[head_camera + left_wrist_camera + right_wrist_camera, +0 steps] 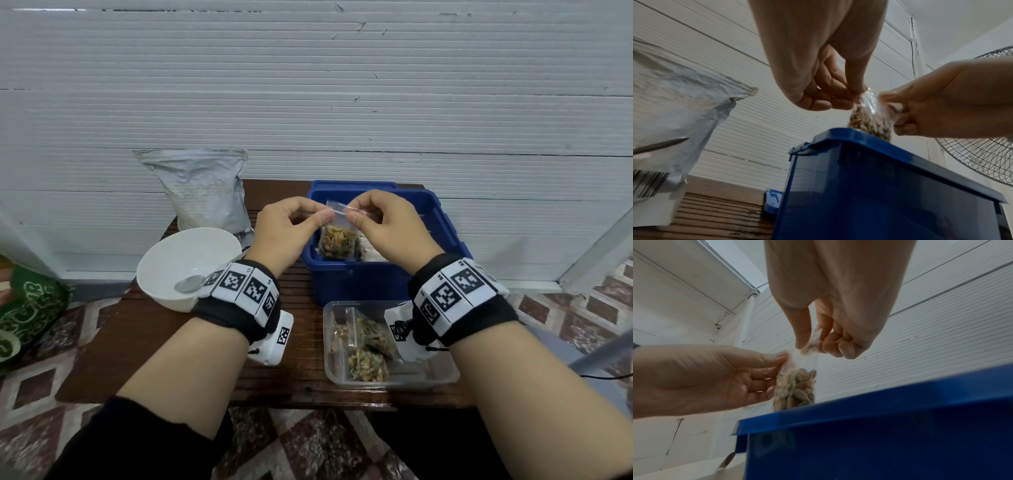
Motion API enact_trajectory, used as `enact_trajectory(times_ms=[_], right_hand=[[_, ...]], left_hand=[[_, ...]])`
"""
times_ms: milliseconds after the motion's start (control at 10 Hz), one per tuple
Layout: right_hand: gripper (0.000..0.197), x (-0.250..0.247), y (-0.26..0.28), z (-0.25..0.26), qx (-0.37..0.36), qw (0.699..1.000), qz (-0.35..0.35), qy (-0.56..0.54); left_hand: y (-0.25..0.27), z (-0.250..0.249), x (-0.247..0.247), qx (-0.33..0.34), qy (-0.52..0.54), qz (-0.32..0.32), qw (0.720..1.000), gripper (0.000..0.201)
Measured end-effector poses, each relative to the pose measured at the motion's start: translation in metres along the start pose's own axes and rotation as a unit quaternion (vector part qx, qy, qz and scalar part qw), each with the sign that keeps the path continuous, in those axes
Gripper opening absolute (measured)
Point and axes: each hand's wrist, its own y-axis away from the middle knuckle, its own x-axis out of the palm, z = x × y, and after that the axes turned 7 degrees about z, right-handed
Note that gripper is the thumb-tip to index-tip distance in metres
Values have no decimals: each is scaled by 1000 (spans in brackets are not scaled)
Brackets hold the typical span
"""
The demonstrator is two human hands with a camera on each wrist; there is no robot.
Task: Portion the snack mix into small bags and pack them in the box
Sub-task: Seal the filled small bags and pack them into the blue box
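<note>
**Snack bag pinched at its top over the blue box**

Small clear plastic bag (339,240) of mixed seeds and nuts hangs between your two hands, above the open blue plastic box (363,284) at 12 o'clock on the dark wooden slatted desk (301,377). Your left hand (287,236) has its grip pinching the bag's top strip between thumb and forefinger, the other fingers curled. Your right hand (387,226) pinches the same strip just beside it, thumb tips nearly touching. From the right wrist view the bag's (797,386) lower end dips behind the box rim (879,404); whether it touches anything inside you cannot tell.

At 5 o'clock from the bag, near your right wrist, a clear rectangular plastic tray (442,373) holds more filled small bags (368,365). At 9 o'clock stands a white round bowl (178,253) with a metal spoon (190,284) lying in it. Behind the bowl, at 10 o'clock, a crumpled silver-grey foil pouch (205,192) stands upright against the white ribbed wall (342,85).
</note>
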Motion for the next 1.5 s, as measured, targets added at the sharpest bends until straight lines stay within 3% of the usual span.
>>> enact_trajectory(times_ms=[300,400,500,700,800,900,1100,1200,1400,1500], right_hand=[[10,-2,-15,5,-34,995,-10,94],[10,-14,-32,11,-18,991,50,125],[7,-26,-52,19,7,970,128,205],[7,-19,-98,24,38,883,267,383],[10,-5,-118,16,64,842,331,420],[13,9,-131,3,74,820,373,428],[18,25,-147,-11,95,778,405,471],[8,33,-150,-14,92,756,402,509],[26,32,-145,-17,78,744,364,555],[23,32,-146,-21,93,778,343,518]], left_hand=[[-2,0,-1,6,9,-5,1000,6],[-8,5,-9,-33,-17,-33,999,12],[-14,17,-15,-95,-68,-40,992,20],[-15,38,-12,-198,-71,0,978,34],[-18,42,-12,-206,-66,9,976,34],[-22,44,-15,-209,-67,17,975,34],[-28,48,-18,-209,-47,34,976,33],[-28,48,-15,-211,-27,39,976,34],[-29,49,-15,-219,-8,36,975,30],[-28,51,-15,-219,-14,37,975,27]])
